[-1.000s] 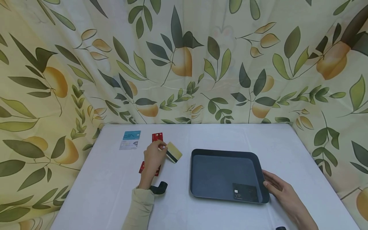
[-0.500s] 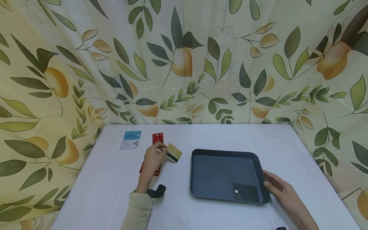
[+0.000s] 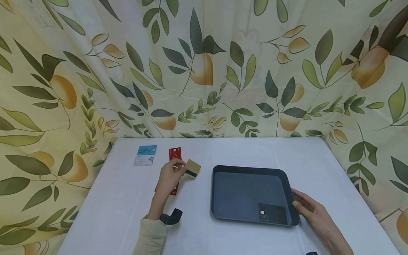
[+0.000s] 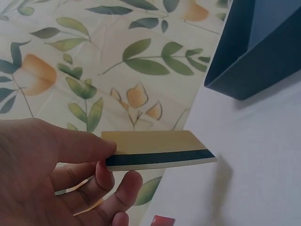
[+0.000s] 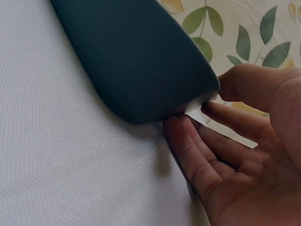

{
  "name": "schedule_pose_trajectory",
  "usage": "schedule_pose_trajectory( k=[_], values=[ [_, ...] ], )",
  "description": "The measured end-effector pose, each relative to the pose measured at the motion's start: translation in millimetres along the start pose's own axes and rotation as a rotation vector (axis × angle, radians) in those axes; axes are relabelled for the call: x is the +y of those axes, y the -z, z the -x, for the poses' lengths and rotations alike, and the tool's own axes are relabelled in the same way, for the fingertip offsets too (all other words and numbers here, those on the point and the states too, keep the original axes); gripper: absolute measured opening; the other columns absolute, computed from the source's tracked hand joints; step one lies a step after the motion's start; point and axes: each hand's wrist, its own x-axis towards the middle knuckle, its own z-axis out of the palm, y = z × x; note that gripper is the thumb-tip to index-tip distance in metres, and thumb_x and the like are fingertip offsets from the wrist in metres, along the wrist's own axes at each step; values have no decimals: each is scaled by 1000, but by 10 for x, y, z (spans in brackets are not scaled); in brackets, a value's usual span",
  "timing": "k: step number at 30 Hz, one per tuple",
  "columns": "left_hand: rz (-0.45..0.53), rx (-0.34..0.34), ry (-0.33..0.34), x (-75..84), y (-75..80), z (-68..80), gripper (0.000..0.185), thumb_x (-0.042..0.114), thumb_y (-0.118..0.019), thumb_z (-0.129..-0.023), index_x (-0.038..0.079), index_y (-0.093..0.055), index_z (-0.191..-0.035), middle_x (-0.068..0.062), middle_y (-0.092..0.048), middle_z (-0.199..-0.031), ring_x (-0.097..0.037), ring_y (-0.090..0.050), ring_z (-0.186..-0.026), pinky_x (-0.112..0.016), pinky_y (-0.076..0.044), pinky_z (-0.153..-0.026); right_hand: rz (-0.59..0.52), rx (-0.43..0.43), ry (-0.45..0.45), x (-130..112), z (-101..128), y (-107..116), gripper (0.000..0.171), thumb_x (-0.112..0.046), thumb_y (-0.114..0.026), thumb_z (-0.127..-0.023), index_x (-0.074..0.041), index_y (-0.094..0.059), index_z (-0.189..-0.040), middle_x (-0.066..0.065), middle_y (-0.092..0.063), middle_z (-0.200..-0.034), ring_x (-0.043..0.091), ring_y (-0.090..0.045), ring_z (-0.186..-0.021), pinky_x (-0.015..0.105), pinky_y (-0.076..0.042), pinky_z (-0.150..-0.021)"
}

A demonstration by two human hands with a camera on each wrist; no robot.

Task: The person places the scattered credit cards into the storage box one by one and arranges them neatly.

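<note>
My left hand pinches a gold card with a black stripe between thumb and fingers, lifted off the white table just left of the dark tray. The left wrist view shows the gold card nearly level, held by my left hand, with the tray's corner beyond. My right hand holds the tray's near right corner. In the right wrist view its thumb lies on the tray's rim and the fingers curl under it. A black VIP card lies in the tray.
A red card lies behind my left hand, another red card partly under it. A blue card and a pale card lie at the table's far left. A leaf-print curtain surrounds the table.
My left hand has risen slightly with the gold card, which now tilts flatter toward the camera. The right hand and the tray have not moved.
</note>
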Motion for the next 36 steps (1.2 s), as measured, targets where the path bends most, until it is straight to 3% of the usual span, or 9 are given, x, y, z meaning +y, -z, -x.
schedule_pose_trajectory(
  k=[5, 12, 15, 24, 36],
  values=[
    [39, -3, -8, 57, 13, 51, 14, 11, -72, -96, 6, -73, -110, -9, -63, -92, -19, -59, -82, -21, -46, -64, -8, -1, -4, -4, -1, -2, 83, -50, -59, -104, -1, -27, -163, 31, -31, -166, -34, -42, -101, 7, -49, -90],
    [146, 3, 19, 157, 4, 166, 13, 8, -70, -98, 5, -71, -111, -13, -69, -99, -38, -71, -88, -23, -48, -65, -8, 2, -2, -9, 3, -4, 83, -49, -59, -104, -1, -27, -163, 31, -31, -165, -34, -43, -101, 7, -49, -91],
    [172, 3, 27, 184, -23, 193, 14, 7, -69, -98, 5, -71, -112, -15, -71, -103, -40, -72, -90, -24, -46, -66, -8, 3, 0, -14, 3, -3, 83, -49, -60, -104, -1, -27, -163, 31, -31, -165, -34, -43, -101, 7, -50, -91],
    [297, -6, 37, 203, -190, 256, 17, 7, -68, -100, 3, -68, -116, -15, -70, -109, -18, -71, -83, -28, -55, -81, -4, 3, -14, -22, 9, -6, 83, -50, -60, -103, -1, -28, -163, 31, -31, -166, -34, -43, -100, 7, -49, -90],
    [336, -90, 41, 328, -321, 361, 25, 12, -67, -101, 3, -64, -124, -17, -68, -114, -18, -72, -85, -31, -55, -84, -5, 3, -30, -27, 15, -7, 84, -51, -60, -103, -2, -27, -163, 30, -31, -166, -34, -42, -99, 7, -49, -90]
  ],
)
